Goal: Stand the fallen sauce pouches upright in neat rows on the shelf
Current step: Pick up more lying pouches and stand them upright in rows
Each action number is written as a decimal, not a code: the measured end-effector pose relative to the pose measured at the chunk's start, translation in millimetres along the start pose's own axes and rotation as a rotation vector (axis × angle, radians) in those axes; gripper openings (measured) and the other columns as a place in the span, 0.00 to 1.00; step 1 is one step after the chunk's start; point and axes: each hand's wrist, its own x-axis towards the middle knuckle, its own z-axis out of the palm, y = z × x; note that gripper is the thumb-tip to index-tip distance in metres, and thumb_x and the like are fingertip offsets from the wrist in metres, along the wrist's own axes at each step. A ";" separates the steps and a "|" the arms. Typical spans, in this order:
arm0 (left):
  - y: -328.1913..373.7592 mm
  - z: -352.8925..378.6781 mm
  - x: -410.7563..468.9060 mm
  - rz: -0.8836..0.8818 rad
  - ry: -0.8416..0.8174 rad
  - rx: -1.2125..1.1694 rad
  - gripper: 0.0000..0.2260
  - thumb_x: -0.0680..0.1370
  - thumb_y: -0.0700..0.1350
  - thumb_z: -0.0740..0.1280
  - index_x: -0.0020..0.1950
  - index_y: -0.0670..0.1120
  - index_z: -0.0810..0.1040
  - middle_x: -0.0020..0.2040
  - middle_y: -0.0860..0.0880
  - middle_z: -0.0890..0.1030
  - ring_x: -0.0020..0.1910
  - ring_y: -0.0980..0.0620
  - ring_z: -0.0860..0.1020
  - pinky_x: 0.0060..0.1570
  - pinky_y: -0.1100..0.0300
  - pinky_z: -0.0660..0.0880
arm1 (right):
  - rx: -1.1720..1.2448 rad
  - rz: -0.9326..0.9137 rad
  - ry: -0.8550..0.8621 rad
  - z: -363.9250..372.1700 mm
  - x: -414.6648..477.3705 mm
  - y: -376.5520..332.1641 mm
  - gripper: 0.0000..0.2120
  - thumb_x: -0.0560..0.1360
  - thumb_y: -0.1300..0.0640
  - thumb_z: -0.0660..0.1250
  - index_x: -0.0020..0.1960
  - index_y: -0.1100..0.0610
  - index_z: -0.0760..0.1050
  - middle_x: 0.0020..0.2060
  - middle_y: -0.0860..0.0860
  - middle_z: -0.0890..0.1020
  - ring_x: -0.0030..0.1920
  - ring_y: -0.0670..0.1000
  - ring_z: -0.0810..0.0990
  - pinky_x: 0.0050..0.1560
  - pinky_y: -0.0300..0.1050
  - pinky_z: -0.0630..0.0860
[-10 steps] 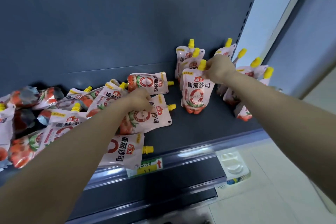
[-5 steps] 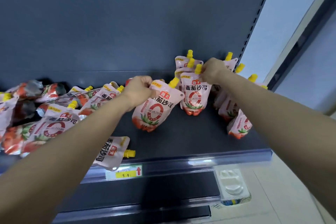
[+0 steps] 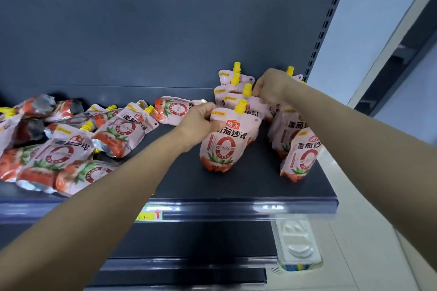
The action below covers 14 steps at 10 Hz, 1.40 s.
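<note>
Pink tomato sauce pouches with yellow caps fill a dark shelf [image 3: 236, 184]. My left hand [image 3: 201, 123] grips the top left corner of one pouch [image 3: 224, 142], which stands upright at the front of a row. Behind it, my right hand [image 3: 272, 87] pinches the top of the second upright pouch [image 3: 246, 101] in that row. Two more upright pouches [image 3: 233, 78] stand further back. A second row of upright pouches [image 3: 302, 156] runs along the shelf's right side, partly behind my right forearm. Several fallen pouches [image 3: 71, 139] lie in a heap at the left.
One fallen pouch [image 3: 177, 110] lies flat just behind my left hand. The shelf's front rail carries a yellow price tag [image 3: 149, 215]. A white plastic tray [image 3: 298, 243] sits below at the right. The grey back panel [image 3: 165, 30] closes off the rear.
My left hand lifted a fallen pouch from the shelf, carried it right and stood it upright in front of the row. My right hand stayed on the pouch top behind.
</note>
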 end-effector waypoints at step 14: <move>23.6 -100.8 -47.5 0.110 0.038 0.309 0.05 0.73 0.34 0.69 0.47 0.41 0.79 0.45 0.45 0.80 0.44 0.52 0.77 0.49 0.61 0.74 | -0.037 -0.323 0.285 14.8 -32.1 -97.0 0.13 0.74 0.67 0.61 0.53 0.57 0.80 0.53 0.57 0.82 0.52 0.59 0.81 0.55 0.51 0.79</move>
